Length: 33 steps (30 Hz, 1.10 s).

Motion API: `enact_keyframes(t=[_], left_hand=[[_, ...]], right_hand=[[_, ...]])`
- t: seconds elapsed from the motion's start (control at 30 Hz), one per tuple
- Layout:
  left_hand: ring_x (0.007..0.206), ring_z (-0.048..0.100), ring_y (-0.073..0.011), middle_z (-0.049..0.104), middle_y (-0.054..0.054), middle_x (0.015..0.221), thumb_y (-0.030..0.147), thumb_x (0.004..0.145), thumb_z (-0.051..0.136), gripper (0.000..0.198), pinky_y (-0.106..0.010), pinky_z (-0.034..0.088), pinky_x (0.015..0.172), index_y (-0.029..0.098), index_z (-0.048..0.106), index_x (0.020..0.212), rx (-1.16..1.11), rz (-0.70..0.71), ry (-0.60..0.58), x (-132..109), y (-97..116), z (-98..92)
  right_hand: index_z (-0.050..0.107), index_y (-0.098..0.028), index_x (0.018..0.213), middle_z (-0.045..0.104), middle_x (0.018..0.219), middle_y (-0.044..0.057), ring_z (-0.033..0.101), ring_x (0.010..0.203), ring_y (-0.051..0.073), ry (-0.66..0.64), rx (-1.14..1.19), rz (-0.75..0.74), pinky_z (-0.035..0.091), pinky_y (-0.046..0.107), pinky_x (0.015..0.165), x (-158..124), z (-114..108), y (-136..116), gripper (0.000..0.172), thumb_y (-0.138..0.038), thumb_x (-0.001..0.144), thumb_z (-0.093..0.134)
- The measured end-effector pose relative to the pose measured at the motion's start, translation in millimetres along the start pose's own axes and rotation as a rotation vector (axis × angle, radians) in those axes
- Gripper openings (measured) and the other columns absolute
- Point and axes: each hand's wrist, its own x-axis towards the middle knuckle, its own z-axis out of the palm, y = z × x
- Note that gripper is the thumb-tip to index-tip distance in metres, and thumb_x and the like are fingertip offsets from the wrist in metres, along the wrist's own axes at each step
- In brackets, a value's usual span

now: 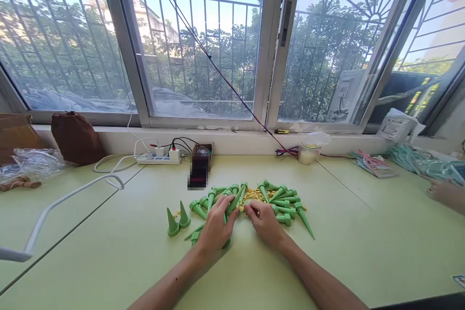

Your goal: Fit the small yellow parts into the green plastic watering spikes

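Observation:
My left hand (213, 226) is closed around a green cone-shaped spike (237, 200), its tip pointing up and away from me. By the spike's near end shows a small yellow piece (240, 209). My right hand (268, 225) is closed close beside it, fingertips pinched; what sits between them is too small to make out. Behind both hands lies a pile of small yellow pieces (257, 195). More green spikes (286, 203) lie heaped around that pile on both sides. To the left, two green cones (173, 223) stand upright on the table.
A white power strip (160, 158), a small box (203, 152) and a jar (308, 152) line the table's back. A white bent tube (54, 208) crosses the left side. Far right, another person's hand (445, 191) is near plastic-wrapped packages (428, 162).

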Motion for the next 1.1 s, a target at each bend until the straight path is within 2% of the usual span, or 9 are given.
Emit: enact_keyframes(t=[0.17, 0.27, 0.4, 0.5, 0.57, 0.73, 0.83, 1.0, 1.1], left_hand=[[0.087, 0.067, -0.0205, 0.067, -0.005, 0.096, 0.029, 0.094, 0.056, 0.015, -0.034, 0.057, 0.079, 0.021, 0.064, 0.104, -0.025, -0.039, 0.014, 6.4, -0.1, -5.6], [0.079, 0.069, -0.0181, 0.066, -0.004, 0.092, 0.034, 0.092, 0.059, 0.017, -0.031, 0.058, 0.074, 0.020, 0.063, 0.100, -0.076, -0.095, 0.053, 13.5, 5.6, -16.9], [0.078, 0.070, -0.0169, 0.064, -0.003, 0.092, 0.039, 0.090, 0.061, 0.019, -0.031, 0.060, 0.076, 0.020, 0.063, 0.093, -0.091, -0.159, 0.134, 11.0, 31.4, -44.8], [0.087, 0.072, -0.0200, 0.069, -0.003, 0.092, 0.042, 0.088, 0.065, 0.022, -0.034, 0.060, 0.086, 0.021, 0.065, 0.093, -0.089, -0.210, 0.157, -4.0, 49.5, -69.6], [0.088, 0.072, -0.0216, 0.073, -0.003, 0.091, 0.046, 0.085, 0.066, 0.026, -0.035, 0.060, 0.087, 0.021, 0.066, 0.093, -0.066, -0.282, 0.208, -16.5, 51.7, -84.0], [0.068, 0.069, -0.0216, 0.073, -0.002, 0.077, 0.061, 0.072, 0.070, 0.040, -0.033, 0.058, 0.070, 0.022, 0.068, 0.084, 0.228, -0.500, 0.341, -44.5, 25.7, -104.5], [0.059, 0.062, -0.0194, 0.072, -0.002, 0.075, 0.064, 0.072, 0.066, 0.043, -0.031, 0.053, 0.059, 0.023, 0.069, 0.083, 0.332, -0.588, 0.274, -57.1, 9.4, -107.0], [0.062, 0.061, -0.0194, 0.073, -0.003, 0.081, 0.060, 0.077, 0.060, 0.038, -0.031, 0.051, 0.063, 0.024, 0.068, 0.087, 0.394, -0.608, 0.180, -65.9, -5.4, -105.0], [0.059, 0.062, -0.0196, 0.070, -0.003, 0.077, 0.059, 0.077, 0.057, 0.038, -0.032, 0.050, 0.061, 0.022, 0.064, 0.080, 0.357, -0.590, 0.129, -63.9, -12.5, -103.1]], right_hand=[[0.047, -0.019, 0.063, 0.043, 0.060, -0.003, 0.038, 0.058, 0.013, 0.005, -0.020, -0.013, 0.029, 0.026, 0.057, -0.2, 1.4, 0.1, 0.038, -0.036, 0.097, 0.050], [0.048, -0.019, 0.063, 0.044, 0.059, -0.004, 0.038, 0.057, 0.012, 0.004, -0.014, -0.021, 0.029, 0.026, 0.057, 0.4, 3.0, 1.0, 0.037, -0.034, 0.097, 0.050], [0.047, -0.019, 0.062, 0.044, 0.059, -0.003, 0.039, 0.056, 0.012, 0.007, 0.003, -0.022, 0.028, 0.027, 0.056, 1.7, 5.5, 1.5, 0.037, -0.033, 0.096, 0.050], [0.046, -0.019, 0.062, 0.044, 0.059, -0.003, 0.038, 0.057, 0.013, 0.013, -0.005, -0.023, 0.029, 0.027, 0.056, 1.1, 6.1, -1.0, 0.037, -0.033, 0.096, 0.050], [0.045, -0.020, 0.061, 0.041, 0.057, -0.003, 0.037, 0.056, 0.013, 0.007, -0.007, -0.018, 0.028, 0.028, 0.056, 0.2, 5.5, -3.7, 0.038, -0.033, 0.096, 0.050], [0.042, -0.021, 0.061, 0.041, 0.058, -0.003, 0.037, 0.056, 0.013, -0.010, 0.014, -0.020, 0.028, 0.028, 0.056, -0.6, 2.0, -9.5, 0.038, -0.034, 0.096, 0.049], [0.039, -0.021, 0.061, 0.041, 0.059, -0.003, 0.036, 0.057, 0.013, -0.012, 0.013, -0.014, 0.028, 0.028, 0.057, -0.3, 0.9, -11.0, 0.038, -0.034, 0.096, 0.049], [0.039, -0.021, 0.061, 0.041, 0.060, -0.003, 0.037, 0.058, 0.013, -0.011, 0.010, -0.024, 0.028, 0.027, 0.057, -0.5, 1.0, -10.5, 0.038, -0.033, 0.096, 0.050], [0.040, -0.021, 0.061, 0.041, 0.060, -0.003, 0.037, 0.057, 0.013, -0.013, 0.008, -0.022, 0.028, 0.027, 0.057, -0.9, 1.2, -8.8, 0.038, -0.032, 0.096, 0.050]])
